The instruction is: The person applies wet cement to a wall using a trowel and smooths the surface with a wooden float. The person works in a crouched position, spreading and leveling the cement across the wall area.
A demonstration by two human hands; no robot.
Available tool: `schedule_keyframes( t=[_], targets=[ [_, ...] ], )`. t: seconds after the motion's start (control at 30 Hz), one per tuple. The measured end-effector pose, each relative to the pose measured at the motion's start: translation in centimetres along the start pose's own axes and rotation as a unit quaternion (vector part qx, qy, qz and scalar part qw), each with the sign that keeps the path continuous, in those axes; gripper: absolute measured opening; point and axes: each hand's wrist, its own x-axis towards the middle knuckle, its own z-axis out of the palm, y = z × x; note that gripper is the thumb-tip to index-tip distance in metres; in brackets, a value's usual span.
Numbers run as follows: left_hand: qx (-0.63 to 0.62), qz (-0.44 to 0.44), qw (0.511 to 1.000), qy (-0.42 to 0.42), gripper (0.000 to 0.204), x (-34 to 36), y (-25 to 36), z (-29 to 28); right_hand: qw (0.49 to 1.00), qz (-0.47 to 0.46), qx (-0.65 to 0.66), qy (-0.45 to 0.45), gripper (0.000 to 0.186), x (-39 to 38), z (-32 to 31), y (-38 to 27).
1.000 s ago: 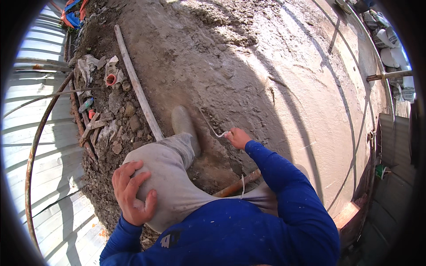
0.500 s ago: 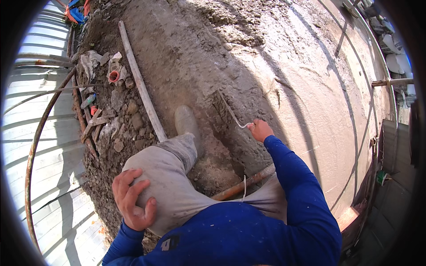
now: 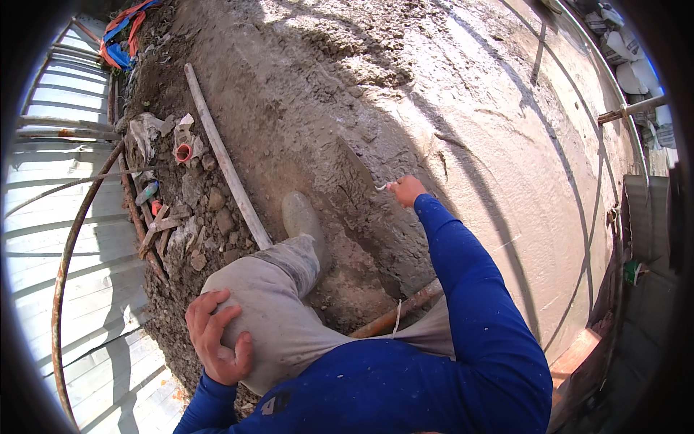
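My right hand (image 3: 406, 189) is closed on the pale curved handle (image 3: 381, 186) of a flat, mud-coated tool (image 3: 354, 165), which lies on wet, rough cement (image 3: 430, 126) at the middle of the view. My left hand (image 3: 218, 340) rests with fingers apart on my bent left leg (image 3: 271, 296), in dirty pale trousers. Below the tool, my muddy boot (image 3: 303, 217) stands on brown ground. A rusty pipe (image 3: 376, 325) crosses under me, partly hidden by my body and right arm.
A long pale pole (image 3: 220, 145) borders rubble (image 3: 210, 210) with wood scraps and a red pipe end (image 3: 184, 153). Corrugated sheeting (image 3: 72, 267) and bars line the left. Blue and orange fabric (image 3: 123, 40) sits top left, sacks (image 3: 629, 72) top right. Smoother cement (image 3: 549, 239) spreads rightward.
My right hand with the tool moved right and up, then came slightly back left and further up. My left hand stays on the leg. The whole view has shifted a little.
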Motion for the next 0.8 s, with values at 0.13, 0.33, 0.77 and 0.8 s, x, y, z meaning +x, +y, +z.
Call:
schedule_keyframes(
  t=[0.13,0.33,0.77,0.8],
  targets=[
    [-0.021,0.004,1.0,0.001,0.035,0.3,-0.4,0.4,0.994,0.009,0.072,0.082,0.049,-1.7,-3.4,3.3],
    [-0.023,0.001,1.0,-0.001,0.036,0.2,-0.6,0.1,0.992,-0.066,-0.087,0.055,0.049,-6.4,-0.6,6.1],
    [-0.025,0.014,1.0,0.004,0.036,0.3,-1.0,0.1,0.974,-0.012,-0.218,0.064,0.048,-8.0,-14.6,8.6],
    [-0.025,0.017,1.0,0.004,0.036,0.4,-1.0,0.0,0.973,0.002,-0.217,0.077,0.047,-8.2,-15.3,8.3]
  ],
)
